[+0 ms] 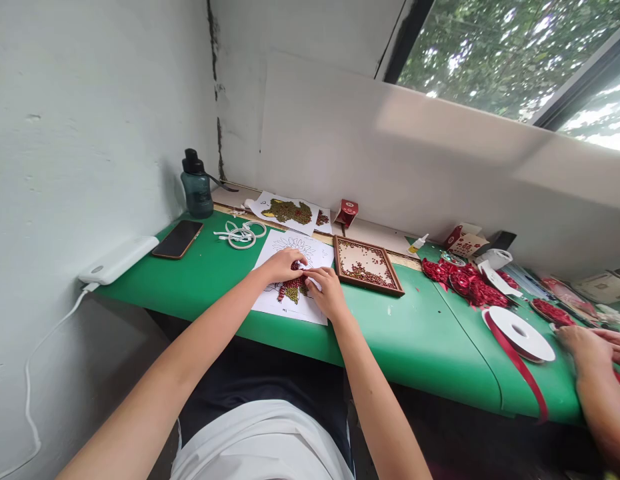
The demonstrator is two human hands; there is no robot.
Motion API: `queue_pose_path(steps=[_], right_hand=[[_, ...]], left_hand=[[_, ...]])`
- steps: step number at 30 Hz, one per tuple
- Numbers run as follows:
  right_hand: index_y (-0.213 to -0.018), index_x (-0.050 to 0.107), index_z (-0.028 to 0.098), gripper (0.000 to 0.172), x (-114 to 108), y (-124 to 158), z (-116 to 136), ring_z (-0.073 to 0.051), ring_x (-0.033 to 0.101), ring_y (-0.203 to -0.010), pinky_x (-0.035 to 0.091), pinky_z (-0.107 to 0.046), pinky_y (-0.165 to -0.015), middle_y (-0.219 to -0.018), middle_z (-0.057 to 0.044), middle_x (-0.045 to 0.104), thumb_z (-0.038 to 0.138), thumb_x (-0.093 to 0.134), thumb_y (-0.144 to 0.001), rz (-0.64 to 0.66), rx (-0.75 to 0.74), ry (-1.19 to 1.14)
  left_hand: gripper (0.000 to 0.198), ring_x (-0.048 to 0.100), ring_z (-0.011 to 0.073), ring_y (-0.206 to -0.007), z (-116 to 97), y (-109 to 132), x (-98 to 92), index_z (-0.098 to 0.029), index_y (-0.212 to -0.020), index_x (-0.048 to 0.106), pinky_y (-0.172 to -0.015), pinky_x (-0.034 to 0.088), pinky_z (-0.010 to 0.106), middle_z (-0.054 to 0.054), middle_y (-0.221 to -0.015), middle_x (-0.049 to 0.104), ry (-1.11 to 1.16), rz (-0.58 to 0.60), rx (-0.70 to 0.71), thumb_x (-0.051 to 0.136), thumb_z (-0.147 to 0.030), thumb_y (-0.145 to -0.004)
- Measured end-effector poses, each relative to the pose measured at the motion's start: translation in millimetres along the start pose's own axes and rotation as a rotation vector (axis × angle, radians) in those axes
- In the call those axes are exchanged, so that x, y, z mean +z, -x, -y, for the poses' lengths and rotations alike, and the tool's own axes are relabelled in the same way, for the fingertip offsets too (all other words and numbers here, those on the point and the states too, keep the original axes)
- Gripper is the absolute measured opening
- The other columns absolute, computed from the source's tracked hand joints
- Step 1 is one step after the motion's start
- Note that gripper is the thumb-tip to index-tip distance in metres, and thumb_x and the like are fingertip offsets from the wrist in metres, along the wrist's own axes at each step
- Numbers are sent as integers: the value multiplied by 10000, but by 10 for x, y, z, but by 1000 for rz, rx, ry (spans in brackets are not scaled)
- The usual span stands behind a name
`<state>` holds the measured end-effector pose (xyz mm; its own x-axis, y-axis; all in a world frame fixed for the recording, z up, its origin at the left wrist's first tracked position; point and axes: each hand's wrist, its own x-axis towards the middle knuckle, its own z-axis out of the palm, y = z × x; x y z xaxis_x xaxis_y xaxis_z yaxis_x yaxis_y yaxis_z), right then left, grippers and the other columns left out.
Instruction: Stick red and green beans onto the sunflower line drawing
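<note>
A white sheet of paper (267,257) with a printed outline drawing lies in front of me, partly covered in small dark red and green beads or beans (294,293). My left hand (285,265) rests on the drawing's upper middle, fingers bent down and drawn together at a dark red patch. From the right, my right hand (326,290) reaches to the same spot, its fingertips close to the left ones. Anything between either set of fingertips is too small to make out. Beside my right hand, a brown-framed shallow tray (396,291) holds many loose reddish and greenish beads or beans.
Behind the sheet lie a finished-looking bead picture (287,212) and a coiled white cable (240,235). A phone (178,239), bottle (197,190) and white power bank (121,259) stand left. Rightward are a glue bottle (419,243), ribbon spool (523,333) and another person's hands (590,347).
</note>
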<state>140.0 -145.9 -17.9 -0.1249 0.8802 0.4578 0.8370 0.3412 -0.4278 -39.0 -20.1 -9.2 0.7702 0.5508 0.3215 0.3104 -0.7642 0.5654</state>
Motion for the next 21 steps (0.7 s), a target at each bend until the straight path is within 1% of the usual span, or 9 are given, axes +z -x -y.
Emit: queue_pose_path(steps=[3,6,10,12,15,18,21], right_hand=[[-1219,769,292,310,9,3,-10,-316,577,-1134,485,-523,-1031,-1228,-33,767,310,531,-1021,17,5,7],[-1201,773,285,308,13,7,-28,-317,579,-1140,485,-524,-1031,-1225,-45,763,307,525,-1020,-6,18,13],[-1304,727,297,357,22,18,-63,-331,559,-1209,475,-546,-1056,-1302,-68,718,319,516,-1016,-48,55,41],[-1320,721,309,366,36,26,-78,-346,536,-1243,463,-568,-1074,-1354,-72,689,335,524,-1012,-28,61,73],[-1262,753,330,331,64,40,-89,-373,508,-1259,441,-610,-1081,-1368,-69,681,367,542,-1009,14,59,127],[-1242,760,353,314,81,44,-89,-381,505,-1262,431,-624,-1074,-1365,-63,684,390,553,-1008,9,63,147],[-1290,733,336,341,72,33,-89,-364,527,-1254,436,-593,-1077,-1373,-78,676,389,542,-1012,-43,73,114]], left_hand=[[246,621,282,-1163,-6,4,0,-238,-1115,742,-1004,513,422,64,-1138,725,-7,-7,2,639,-289,-898],[245,615,281,-1174,-14,7,-7,-240,-1116,741,-1015,506,430,62,-1145,723,-15,-7,5,609,-255,-911],[261,610,285,-1180,-26,12,-19,-236,-1130,736,-1008,510,437,69,-1154,718,-15,-14,-13,567,-228,-931],[264,605,288,-1191,-27,11,-20,-232,-1132,736,-1017,509,440,72,-1160,717,-13,-20,-23,564,-221,-932],[256,602,292,-1196,-21,2,-16,-226,-1118,738,-1033,504,448,74,-1164,716,-22,-39,-36,562,-211,-934],[247,601,292,-1190,-17,-3,-14,-226,-1114,739,-1029,502,446,75,-1160,713,-28,-45,-45,561,-223,-942],[254,591,297,-1202,-26,3,-14,-230,-1154,727,-1027,496,441,76,-1178,701,-22,-30,-48,577,-287,-956]])
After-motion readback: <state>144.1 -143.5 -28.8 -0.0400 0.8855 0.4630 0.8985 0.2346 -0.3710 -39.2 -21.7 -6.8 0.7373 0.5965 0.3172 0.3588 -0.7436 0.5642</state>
